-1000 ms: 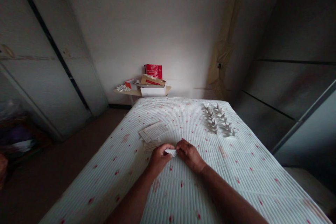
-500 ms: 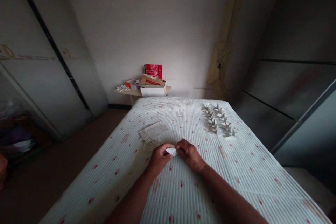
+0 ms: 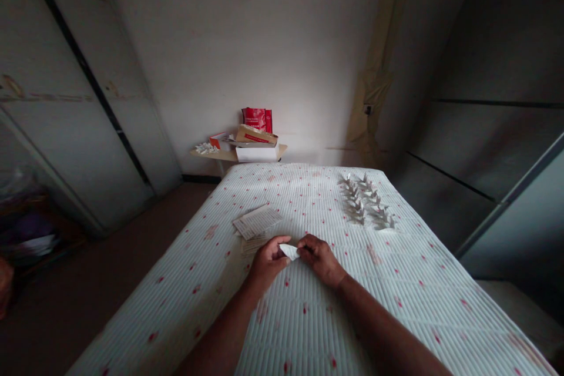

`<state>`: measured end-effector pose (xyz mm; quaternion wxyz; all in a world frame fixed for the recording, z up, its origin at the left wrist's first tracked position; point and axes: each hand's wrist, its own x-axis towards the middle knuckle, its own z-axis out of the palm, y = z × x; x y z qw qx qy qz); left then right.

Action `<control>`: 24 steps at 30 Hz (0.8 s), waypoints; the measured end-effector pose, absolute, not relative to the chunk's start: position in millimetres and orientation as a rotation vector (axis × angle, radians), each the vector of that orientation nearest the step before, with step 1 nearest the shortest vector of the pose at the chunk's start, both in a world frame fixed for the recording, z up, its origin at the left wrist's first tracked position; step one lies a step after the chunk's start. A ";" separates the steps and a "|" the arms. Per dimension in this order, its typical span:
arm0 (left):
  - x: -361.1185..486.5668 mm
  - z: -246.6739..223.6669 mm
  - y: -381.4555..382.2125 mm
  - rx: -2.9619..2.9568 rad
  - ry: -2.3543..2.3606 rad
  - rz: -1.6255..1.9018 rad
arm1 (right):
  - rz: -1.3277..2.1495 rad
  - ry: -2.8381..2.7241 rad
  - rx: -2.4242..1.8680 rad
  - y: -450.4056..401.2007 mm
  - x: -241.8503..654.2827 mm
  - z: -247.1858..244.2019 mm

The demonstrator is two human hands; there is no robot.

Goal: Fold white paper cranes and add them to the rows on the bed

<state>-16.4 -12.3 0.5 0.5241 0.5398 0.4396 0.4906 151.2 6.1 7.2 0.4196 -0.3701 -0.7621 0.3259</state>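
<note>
A small piece of folded white paper [image 3: 289,251] is held between my two hands, above the ribbed bedspread. My left hand [image 3: 267,259] curves around its left side, thumb below and fingers above. At the right corner my right hand [image 3: 320,258] pinches the paper, its fingertips partly hidden behind the knuckles. Just beyond my left hand lie several loose sheets of printed paper [image 3: 258,220], overlapping one another. Rows of folded paper cranes [image 3: 352,194] stand farther off to the right.
The bedspread [image 3: 304,317] is white with red specks. Behind its far edge, a small table [image 3: 227,155] carries a red bag [image 3: 255,118], a white box [image 3: 257,154] and small white pieces [image 3: 205,148]. Cabinets [image 3: 79,70] stand at left. Part of a person [image 3: 5,286] shows at the left edge.
The folded paper has tilted and more of its white face shows. My left fingers have lifted slightly and opened a little wider around it. The sheets and cranes have not moved.
</note>
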 end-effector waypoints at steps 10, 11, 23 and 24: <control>-14.6 -0.8 -11.3 1.302 1.051 1.179 | 0.824 -1.893 -0.955 5.9 151.4 9.4; -14.4 -0.4 -11.4 1.299 1.041 1.177 | 0.826 -1.888 -0.958 6.1 151.4 9.1; -15.5 6.9 -16.2 1.284 1.070 1.175 | 0.845 -1.878 -0.978 6.9 151.4 7.6; -15.7 8.2 -16.9 1.277 1.080 1.171 | 0.848 -1.874 -0.975 7.3 151.3 6.7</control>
